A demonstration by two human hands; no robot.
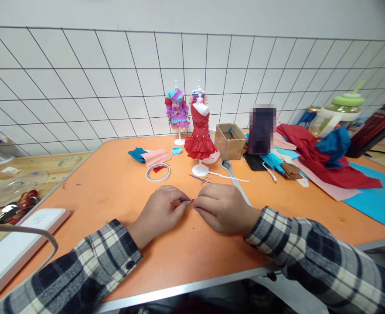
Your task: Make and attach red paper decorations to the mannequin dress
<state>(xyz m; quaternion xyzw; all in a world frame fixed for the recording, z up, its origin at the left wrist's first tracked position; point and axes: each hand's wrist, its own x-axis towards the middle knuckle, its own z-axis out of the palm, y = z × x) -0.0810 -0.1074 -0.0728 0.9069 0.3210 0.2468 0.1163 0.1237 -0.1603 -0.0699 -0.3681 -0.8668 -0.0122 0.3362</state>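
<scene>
Near the middle of the table, my left hand (pixel 162 208) and my right hand (pixel 225 207) meet fingertip to fingertip, both closed in a pinch. A tiny red piece (pixel 192 200) shows between them; most of it is hidden by my fingers, and its material cannot be made out. Just beyond my right hand lie small scissors (pixel 205 179). A roll of white tape (pixel 158 173) lies flat past my left hand, with a red scrap inside its ring. Behind the scissors, a miniature dress form wears a red one-shoulder dress (pixel 199 137) with a ruffled skirt.
Two more dressed forms (pixel 177 111) stand at the back, beside a cardboard box (pixel 230 141) and a propped phone (pixel 262 131). Red cloth (pixel 329 159) and blue sheets (pixel 378 198) cover the right side. Left are a white power bank-like block (pixel 18 248) and a cable.
</scene>
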